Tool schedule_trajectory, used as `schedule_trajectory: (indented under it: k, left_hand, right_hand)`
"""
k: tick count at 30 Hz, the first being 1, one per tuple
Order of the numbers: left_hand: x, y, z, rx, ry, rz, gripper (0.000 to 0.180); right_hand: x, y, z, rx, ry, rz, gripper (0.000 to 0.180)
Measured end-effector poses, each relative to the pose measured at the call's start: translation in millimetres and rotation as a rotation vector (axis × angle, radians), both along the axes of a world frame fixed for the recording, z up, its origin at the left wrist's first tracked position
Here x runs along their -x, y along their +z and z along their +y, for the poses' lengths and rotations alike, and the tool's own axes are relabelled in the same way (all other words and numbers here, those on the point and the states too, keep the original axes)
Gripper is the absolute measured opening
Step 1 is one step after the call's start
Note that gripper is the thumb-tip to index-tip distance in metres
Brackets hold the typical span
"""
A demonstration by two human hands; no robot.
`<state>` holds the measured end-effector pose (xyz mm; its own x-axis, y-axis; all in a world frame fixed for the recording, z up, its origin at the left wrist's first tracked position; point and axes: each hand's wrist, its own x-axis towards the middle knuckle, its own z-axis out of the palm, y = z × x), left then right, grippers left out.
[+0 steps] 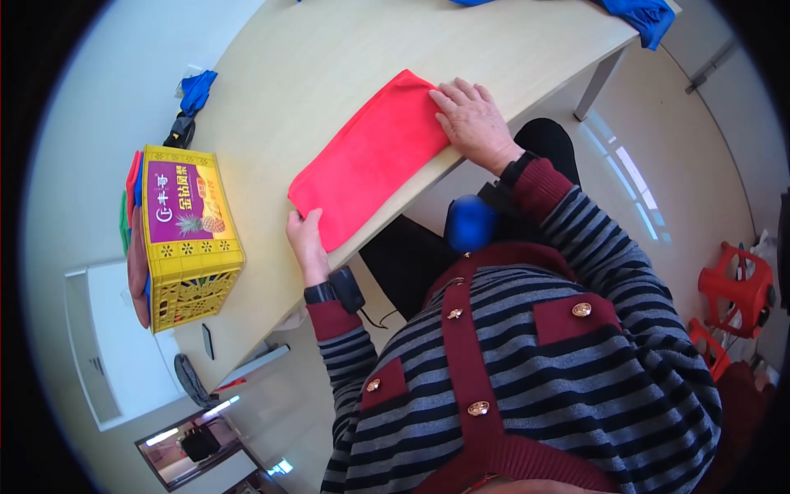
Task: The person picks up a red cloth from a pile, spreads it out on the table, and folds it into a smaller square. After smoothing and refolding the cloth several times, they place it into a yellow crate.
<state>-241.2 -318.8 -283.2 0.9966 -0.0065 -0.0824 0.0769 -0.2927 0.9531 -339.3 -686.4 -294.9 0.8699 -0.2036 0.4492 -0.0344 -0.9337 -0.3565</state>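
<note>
A red cloth (374, 160), folded into a long rectangle, lies slantwise on the pale table along its near edge. At the cloth's left end, my left hand (307, 240) is closed on its edge, the thumb on top and the other fingers partly hidden. My right hand (476, 123) rests on the cloth's right end, palm down, with its fingers stretched out over the edge. The cloth looks smooth, with a folded rim along its far side.
A yellow plastic crate (193, 280) with colored cloths hanging over its side stands on the table (271, 107) at the left. A dark flat object (207, 342) lies near it. Blue cloth (646, 20) hangs at the far right corner. Red stools (736, 288) stand on the floor at right.
</note>
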Motion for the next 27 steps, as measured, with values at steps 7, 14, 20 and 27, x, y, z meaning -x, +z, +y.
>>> schedule_trajectory:
  k: [7,14,20,27]
  left_hand:
    - [1.6,20.8,-8.8,0.468,-0.053,0.24,0.034]
    - [6.6,-12.4,-9.3,0.227,0.052,-0.136,0.046]
    - [9.9,-18.4,-15.3,-0.024,0.133,-0.296,0.062]
    - [6.0,-25.8,-6.5,-0.204,0.166,-0.334,0.067]
  right_hand:
    - [-4.0,10.8,-1.0,0.115,-0.028,0.135,0.044]
    - [-19.5,22.8,42.1,0.097,0.14,0.091,0.052]
    - [-56.8,31.7,90.4,0.102,0.349,0.248,0.062]
    - [-80.8,8.2,68.0,0.17,0.287,0.262,0.063]
